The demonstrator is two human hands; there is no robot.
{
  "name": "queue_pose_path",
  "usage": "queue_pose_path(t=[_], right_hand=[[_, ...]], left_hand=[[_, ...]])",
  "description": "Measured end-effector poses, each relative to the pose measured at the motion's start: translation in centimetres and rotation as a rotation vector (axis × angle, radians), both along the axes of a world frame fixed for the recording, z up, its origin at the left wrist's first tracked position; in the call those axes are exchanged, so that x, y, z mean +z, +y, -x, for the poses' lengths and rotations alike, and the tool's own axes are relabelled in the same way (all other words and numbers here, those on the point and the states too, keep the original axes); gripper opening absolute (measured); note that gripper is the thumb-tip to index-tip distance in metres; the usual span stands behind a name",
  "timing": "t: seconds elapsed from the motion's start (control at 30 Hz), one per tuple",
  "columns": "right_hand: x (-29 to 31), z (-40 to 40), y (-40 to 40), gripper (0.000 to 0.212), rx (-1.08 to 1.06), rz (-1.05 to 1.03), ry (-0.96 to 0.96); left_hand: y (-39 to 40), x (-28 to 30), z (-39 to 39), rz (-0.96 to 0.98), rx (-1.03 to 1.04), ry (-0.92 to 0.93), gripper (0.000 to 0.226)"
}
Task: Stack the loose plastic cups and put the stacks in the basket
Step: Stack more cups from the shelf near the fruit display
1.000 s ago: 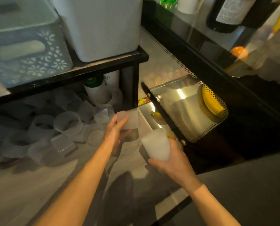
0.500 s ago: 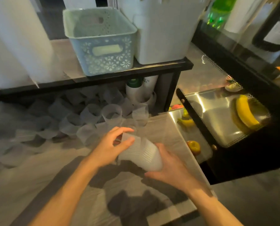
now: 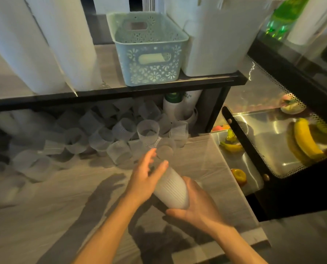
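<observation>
Head view — downward, close over counter (image 3: pixel 82 206)

We note: grey wood-grain counter (image 3: pixel 206 164), black shelf (image 3: pixel 159 86) above its rear edge, glass display case (image 3: pixel 273 141) at right edge; lighting dim.

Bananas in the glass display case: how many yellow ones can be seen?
2: one large yellow banana on the upper steel tray at right, one smaller banana lower left inside. Others may be hidden by reflections.
</observation>
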State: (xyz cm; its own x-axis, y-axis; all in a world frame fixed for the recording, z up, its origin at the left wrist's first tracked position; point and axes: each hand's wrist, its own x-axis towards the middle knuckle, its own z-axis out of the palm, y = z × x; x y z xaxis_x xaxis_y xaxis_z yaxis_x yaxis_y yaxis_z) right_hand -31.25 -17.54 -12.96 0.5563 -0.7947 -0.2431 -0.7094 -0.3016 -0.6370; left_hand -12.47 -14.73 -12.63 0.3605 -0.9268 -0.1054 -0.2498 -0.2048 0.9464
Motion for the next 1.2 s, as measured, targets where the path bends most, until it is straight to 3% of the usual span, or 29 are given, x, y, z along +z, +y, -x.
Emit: queue_pose_path(t=[0.13,0.27,0.4,0.53,0.6,0.7,0.77,0.87,0.93,1.03,1.2], right_hand=[[0.1,0.7,-0.8,0.087,-0.052,-0.033,-0.02],[0.0,1.5,-1.7,0.085,-0.096,-0.04,-0.047],[-0.5,2.1,-2.2,0.088,-0.125,-0.025,-0.064],[-0.4,2.3,-2.8,0.089,-0.167,-0.044,-0.073],[-0.5,2.3,-3.0,0.089,-0.167,-0.053,-0.071],[-0.6,2.2,-3.2,0.091,-0.155,-0.058,-0.07],[-0.7,2.1,-3.2,0.091,-0.149,-0.053,-0.062],[-0.9,1.8,-2.8,0.093,-0.119,-0.041,-0.065],[-1.0,1.5,-2.7,0.095,-0.057,-0.026,-0.074],[-0.5,1.1,-2.6,0.095,-0.004,0.001,-0.079],[-0.1,0.8,-2.4,0.095,0.016,-0.004,-0.087]], left_hand=[[-4.5,0.7,-3.0,-0.034,0.239,-0.488,0.086],[-9.6,1.3,-4.5,-0.284,0.161,-0.879,0.088],[-12.9,1.5,-4.5,-0.522,0.073,-0.985,0.078],[-12.9,1.6,-4.7,-0.445,0.136,-0.957,0.066],[-11.6,2.1,-4.7,-0.296,0.222,-0.877,0.07],[-8.3,3.0,-3.8,-0.023,0.346,-0.62,0.066],[-5.8,3.4,-2.9,0.037,0.334,-0.436,0.054],[-2.6,4.0,-1.1,0.111,0.229,0.001,0.034],[-1.2,3.8,-0.1,0.114,0.15,0.129,0.034],[0.2,2.5,0.7,0.07,0.099,0.11,0.051],[1.1,2.5,0.1,0.067,0.09,-0.082,0.058]])
